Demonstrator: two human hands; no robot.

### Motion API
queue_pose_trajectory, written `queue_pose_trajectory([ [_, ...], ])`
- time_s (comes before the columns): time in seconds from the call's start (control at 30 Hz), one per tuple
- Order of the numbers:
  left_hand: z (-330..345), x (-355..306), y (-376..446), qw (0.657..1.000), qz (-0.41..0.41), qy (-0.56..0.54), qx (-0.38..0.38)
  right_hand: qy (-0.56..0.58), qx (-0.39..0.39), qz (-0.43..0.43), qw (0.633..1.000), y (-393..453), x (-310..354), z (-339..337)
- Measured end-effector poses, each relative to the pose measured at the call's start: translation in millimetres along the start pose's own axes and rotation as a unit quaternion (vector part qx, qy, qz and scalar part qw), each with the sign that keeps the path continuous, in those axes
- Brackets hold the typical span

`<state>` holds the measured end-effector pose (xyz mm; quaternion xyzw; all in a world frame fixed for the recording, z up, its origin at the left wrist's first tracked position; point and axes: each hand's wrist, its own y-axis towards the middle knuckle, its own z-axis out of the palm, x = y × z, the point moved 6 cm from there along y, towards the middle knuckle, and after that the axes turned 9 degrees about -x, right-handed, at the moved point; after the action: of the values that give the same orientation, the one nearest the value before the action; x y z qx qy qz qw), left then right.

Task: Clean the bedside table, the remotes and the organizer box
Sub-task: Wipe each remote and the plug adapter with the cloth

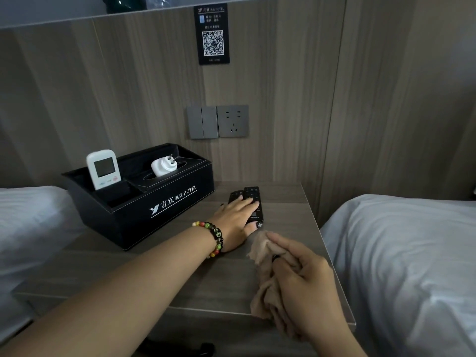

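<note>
Your left hand [235, 215] lies flat, fingers straight, on two black remotes [251, 199] side by side on the worktop [180, 274], just right of the organizer box [144, 212]. Your right hand [306, 284], nearer you, is curled round a beige cloth [262, 247]. The box front reads "HOTEL" after Chinese characters; a white remote [103, 168] stands inside it. A wall card [211, 33] shows "HOTEL" and a QR code.

Bare forearms, no sleeves. Left wrist: multicoloured bead bracelet [215, 238]. Left thumbnail [258, 224] dark, possibly decorated polish.
</note>
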<state>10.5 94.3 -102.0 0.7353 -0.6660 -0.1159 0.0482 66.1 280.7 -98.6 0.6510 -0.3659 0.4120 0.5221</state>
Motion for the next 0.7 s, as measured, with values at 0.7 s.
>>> queue_pose_trajectory([
  [0.7, -160, 130, -143, 0.795, -0.276, -0.09, -0.533, -0.036, 0.004, -0.056, 0.998, -2, 7, 0],
])
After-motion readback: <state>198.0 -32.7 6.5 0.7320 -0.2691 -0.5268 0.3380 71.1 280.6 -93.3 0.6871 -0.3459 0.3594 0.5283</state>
